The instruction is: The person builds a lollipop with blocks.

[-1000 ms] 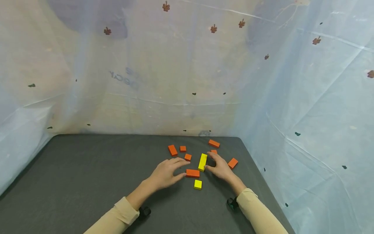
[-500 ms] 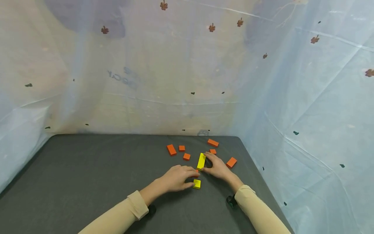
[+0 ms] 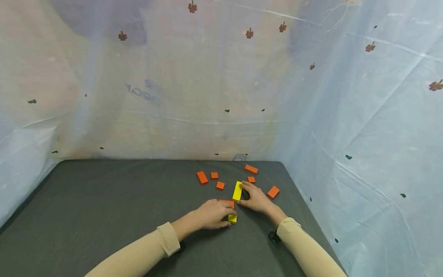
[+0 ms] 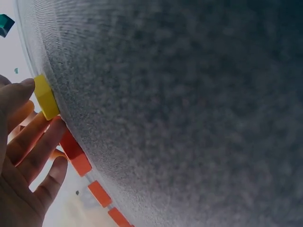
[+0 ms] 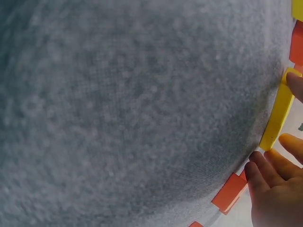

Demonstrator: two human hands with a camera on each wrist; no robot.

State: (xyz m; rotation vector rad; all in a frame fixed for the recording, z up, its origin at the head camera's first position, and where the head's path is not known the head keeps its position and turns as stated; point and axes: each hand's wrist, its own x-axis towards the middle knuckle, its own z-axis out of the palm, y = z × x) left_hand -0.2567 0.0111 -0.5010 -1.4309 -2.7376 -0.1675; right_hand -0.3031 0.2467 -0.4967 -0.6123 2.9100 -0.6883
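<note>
On the tabletop (image 3: 121, 207), three orange blocks (image 3: 202, 177) are lying apart, untouched; the left hand (image 3: 212, 215) is pinching a small yellow block (image 3: 232, 221), with a partly hidden orange brick (image 3: 228, 202) lying just beyond; the right hand (image 3: 255, 198) is gripping a long yellow block (image 3: 237, 191) by its ends; further orange pieces (image 3: 273, 192) are lying loose; nothing is standing stacked, so the arranging seems to be only beginning, most pieces waiting

The left hand (image 3: 212, 214) has reached the small yellow block (image 3: 232, 219).
</note>
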